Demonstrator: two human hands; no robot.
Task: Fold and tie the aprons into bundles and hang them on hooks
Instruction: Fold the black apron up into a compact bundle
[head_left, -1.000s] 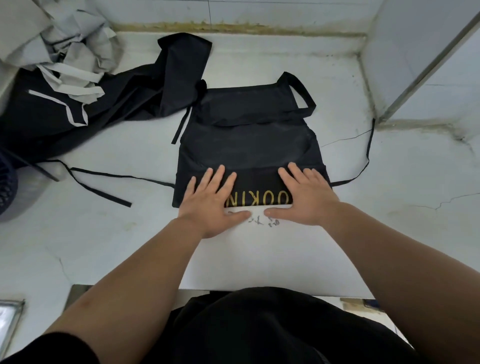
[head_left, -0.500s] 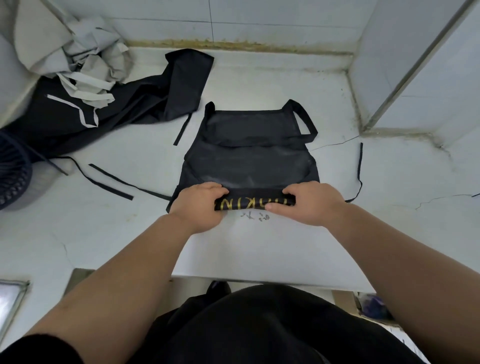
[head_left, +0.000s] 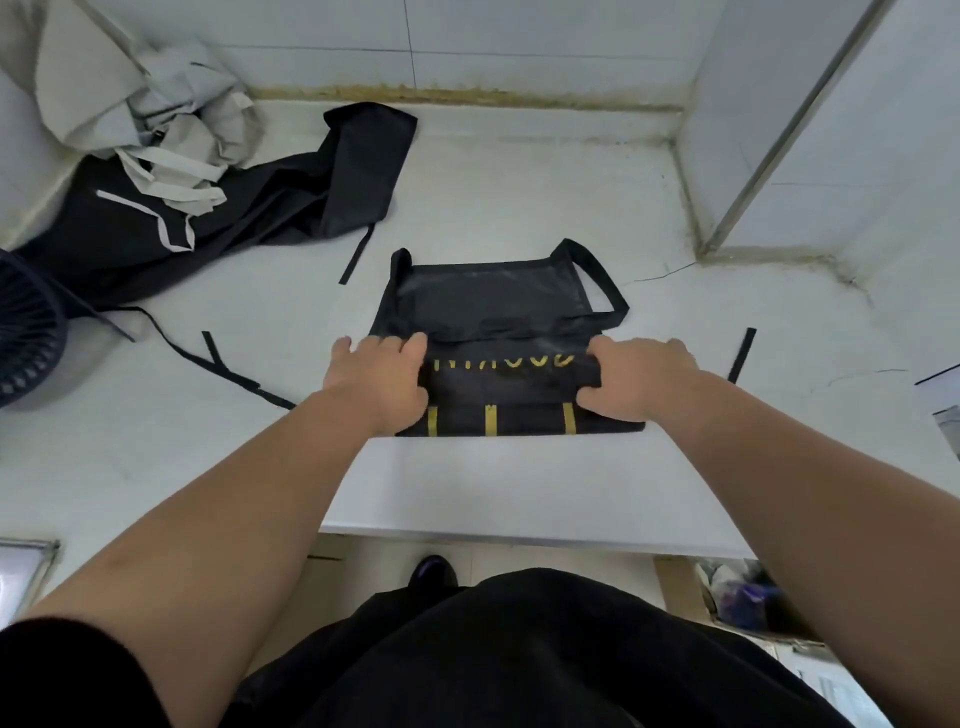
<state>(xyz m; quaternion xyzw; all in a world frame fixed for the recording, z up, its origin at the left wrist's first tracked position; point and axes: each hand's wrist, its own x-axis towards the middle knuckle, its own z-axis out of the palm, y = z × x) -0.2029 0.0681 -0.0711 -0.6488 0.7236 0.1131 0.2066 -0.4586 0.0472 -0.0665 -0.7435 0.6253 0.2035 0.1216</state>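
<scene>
A black apron (head_left: 493, 301) with yellow lettering and yellow stripes lies flat on the white counter (head_left: 519, 483) in front of me, its near part folded over into a thick band. My left hand (head_left: 376, 382) grips the left end of that band, fingers curled over its top. At the right end, my right hand (head_left: 631, 379) grips the band the same way. The neck loop (head_left: 597, 275) sticks out at the apron's far right corner. Thin black ties (head_left: 740, 353) trail off to both sides.
A heap of black and grey aprons (head_left: 171, 176) lies at the back left. A dark round fan (head_left: 28, 332) sits at the left edge. A white wall panel (head_left: 831, 130) closes the right side. A box with clutter (head_left: 737, 597) stands below the counter edge.
Both hands went from lying flat on the apron's near edge to gripping it and rolling it away from me; the folded band is thicker and yellow stripes now show.
</scene>
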